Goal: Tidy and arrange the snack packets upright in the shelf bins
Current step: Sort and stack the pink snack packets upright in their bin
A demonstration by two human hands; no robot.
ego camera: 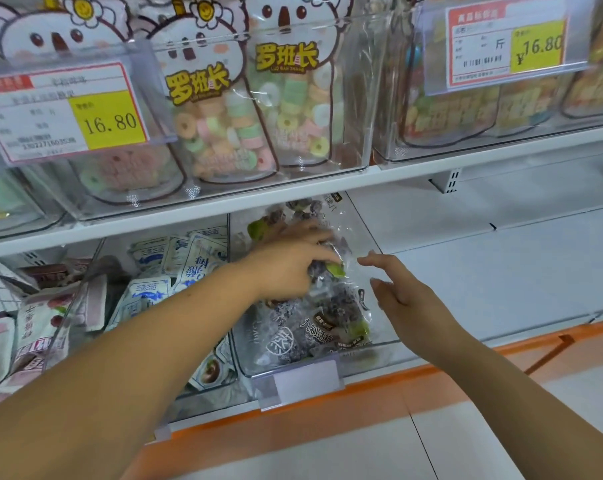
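Down on the lower shelf, both arms reach into the clear bin (371,237) at the middle. The left hand (289,265) is over the top of it, its grip clamped on a plum packet (327,252), with the fingers curled over the crinkled see-through wrapper and the thumb under it. That packet is not upright. It leans, its long axis running from the back of the bin toward the front right, with 1 green leaf print poking out at each end of the hand.

The right hand (400,296) hovers just beside the bin's right wall. Its grip is apart, fingers straight and spread, pointing left at the packet, with the fingertips near the wrapper. I cannot tell if they touch it.

Below them a front plum packet (313,327) lies tilted back against the others. Its printed face is up and the lettering reads the right way round, and its lower end sits at the bin's front wall above a blank label holder (300,381).

In the next bin to the left, white-and-blue packets (175,271) lean every which way. Further left are pink packets (40,323).

On the shelf above, koala-shaped candy bags (203,109) stand upright behind a price tag (109,121) reading 16.80. A second tag (539,46) to the right shows 16.80 too.
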